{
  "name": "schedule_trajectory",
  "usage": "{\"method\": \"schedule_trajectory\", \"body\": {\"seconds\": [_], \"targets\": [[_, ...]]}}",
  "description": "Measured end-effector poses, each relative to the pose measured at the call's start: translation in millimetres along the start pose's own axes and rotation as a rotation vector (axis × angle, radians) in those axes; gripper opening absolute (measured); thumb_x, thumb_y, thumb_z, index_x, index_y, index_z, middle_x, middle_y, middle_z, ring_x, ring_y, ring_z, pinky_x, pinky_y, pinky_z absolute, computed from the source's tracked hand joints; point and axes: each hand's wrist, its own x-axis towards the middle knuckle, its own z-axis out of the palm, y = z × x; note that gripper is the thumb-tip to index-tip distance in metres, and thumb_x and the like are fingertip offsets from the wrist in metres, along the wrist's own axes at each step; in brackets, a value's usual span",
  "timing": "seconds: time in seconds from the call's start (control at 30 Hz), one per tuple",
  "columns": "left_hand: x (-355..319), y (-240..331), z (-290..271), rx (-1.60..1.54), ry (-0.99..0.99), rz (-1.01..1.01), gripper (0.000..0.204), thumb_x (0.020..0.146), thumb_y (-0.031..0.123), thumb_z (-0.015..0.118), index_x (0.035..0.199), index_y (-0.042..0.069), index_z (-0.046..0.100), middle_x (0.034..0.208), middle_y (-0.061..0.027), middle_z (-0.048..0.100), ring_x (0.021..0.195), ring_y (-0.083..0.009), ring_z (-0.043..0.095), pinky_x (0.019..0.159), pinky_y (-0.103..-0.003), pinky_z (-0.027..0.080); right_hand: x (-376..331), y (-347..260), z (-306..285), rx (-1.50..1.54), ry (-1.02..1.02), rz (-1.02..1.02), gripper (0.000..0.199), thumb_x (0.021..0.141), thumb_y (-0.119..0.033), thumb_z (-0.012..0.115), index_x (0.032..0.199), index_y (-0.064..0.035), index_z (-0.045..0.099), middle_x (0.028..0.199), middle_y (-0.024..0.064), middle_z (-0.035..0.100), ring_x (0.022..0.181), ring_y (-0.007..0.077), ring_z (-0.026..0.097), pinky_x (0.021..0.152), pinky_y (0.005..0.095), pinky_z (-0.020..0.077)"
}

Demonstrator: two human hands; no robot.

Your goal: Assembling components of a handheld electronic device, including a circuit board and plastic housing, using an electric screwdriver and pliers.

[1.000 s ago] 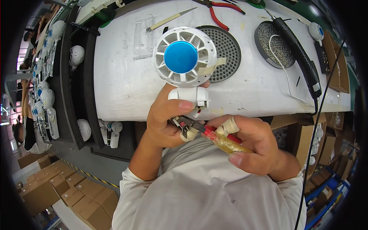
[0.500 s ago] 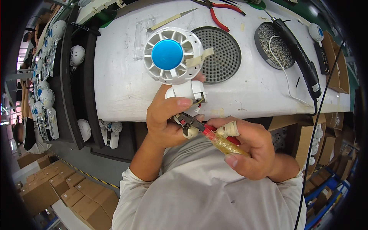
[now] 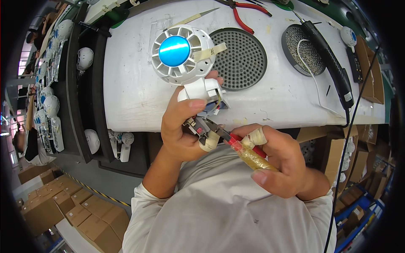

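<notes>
My left hand [image 3: 176, 130] is wrapped round the neck of a white handheld fan [image 3: 201, 89]. The fan's round vented head carries a shiny blue disc [image 3: 174, 51] and a strip of beige tape. Below the neck the housing is open, with thin wires and small dark and metal parts [image 3: 197, 127] showing by my taped fingertip. My right hand [image 3: 280, 162], one finger also taped, grips red-handled pliers [image 3: 236, 145] with yellowish tape round one handle. The jaws meet the small parts at my left fingers; what exactly they pinch cannot be made out.
Beyond the fan lie a round dark perforated mat [image 3: 238, 59], a tweezer-like pointed tool [image 3: 192, 19] and more red-handled pliers [image 3: 243, 19]. To the right are a dish of screws [image 3: 301, 50] and a black electric screwdriver [image 3: 329, 63]. A dark rack [image 3: 80, 101] stands left.
The fan has moved slightly left and away from me, and its head has tilted. More of the open housing shows. The pliers have shifted a little to the right, still at the small parts.
</notes>
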Motion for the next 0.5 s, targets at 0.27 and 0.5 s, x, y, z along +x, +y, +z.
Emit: {"method": "schedule_trajectory", "body": {"seconds": [0.27, 0.5], "targets": [[1.7, -1.5, -6.2, 0.054, -0.110, 0.052, 0.052, 0.069, 0.001, 0.077, 0.114, 0.011, 0.054, 0.129, -0.0364, 0.048, 0.119, -0.0444, 0.054, 0.092, -0.047, 0.049, 1.4, -6.2, -1.8, 0.056, -0.037, 0.094, 0.044, 0.076, -0.014, 0.060, 0.112, 0.0099, 0.049, 0.124, 0.0227, 0.049, 0.112, 0.0238, 0.050, 0.098, 0.0342, 0.0363], [0.7, -0.1, -2.9, 0.042, -0.095, 0.036, 0.047, 0.071, 0.004, 0.077, 0.112, 0.012, 0.055, 0.128, -0.0364, 0.050, 0.119, -0.0441, 0.054, 0.092, -0.047, 0.048, 4.3, -6.6, 0.2, 0.080, -0.025, 0.097, 0.044, 0.075, -0.012, 0.059, 0.112, 0.0106, 0.050, 0.124, 0.0234, 0.050, 0.113, 0.0253, 0.050, 0.099, 0.0353, 0.0361]]}}
